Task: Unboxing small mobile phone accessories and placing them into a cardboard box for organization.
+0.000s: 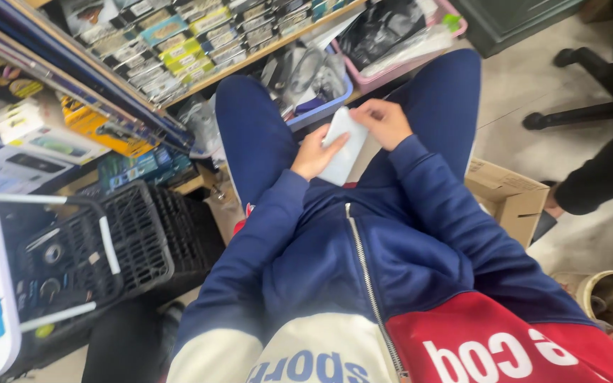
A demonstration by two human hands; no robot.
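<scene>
White and flat, a small packet (342,145) sits between both hands, just above the person's lap. The left hand (315,152) curls around its lower left edge, and the right hand (386,122) pinches its top corner with bent fingers. Both blue sleeves reach forward, close together. There is little room: a blue bin (321,106) and pink bin (406,60) sit right ahead, a black crate (136,245) to the left, a cardboard box (509,195) to the right.
</scene>
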